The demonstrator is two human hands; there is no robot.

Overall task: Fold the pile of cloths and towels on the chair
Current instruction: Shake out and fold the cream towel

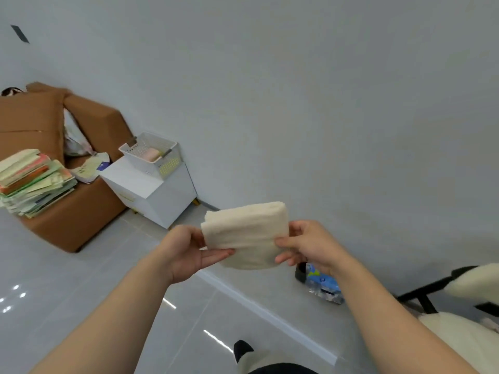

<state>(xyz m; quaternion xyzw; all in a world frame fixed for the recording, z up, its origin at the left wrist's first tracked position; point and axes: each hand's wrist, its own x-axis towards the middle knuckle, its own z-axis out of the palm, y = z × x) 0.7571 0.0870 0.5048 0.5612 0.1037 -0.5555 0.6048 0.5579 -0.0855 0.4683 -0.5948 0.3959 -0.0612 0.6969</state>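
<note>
Towel, cream and folded into a thick pad, is hanging in the air in front of the person, above the glossy tiled floor and well clear of it. The left hand is pinching its left edge, with the thumb lying along the near face and the rest of the hand going behind the fabric. The right hand is gripping the right edge, its thumb pressing on the near face and its curled fingers tucking under the lower corner. Both bare forearms are reaching up from the bottom of the view.

At the right edge a chair with a black frame is carrying cream cloths, which are showing soft and blurred. A plastic-wrapped pack with a blue label is lying on the floor by the wall, just past the right wrist.

Far to the left a brown sofa is standing against the wall, and a slanting stack of books is resting on its seat. Beside it a white cabinet is bearing a white basket that is holding something pink. A dark-toed foot is showing near the bottom.
</note>
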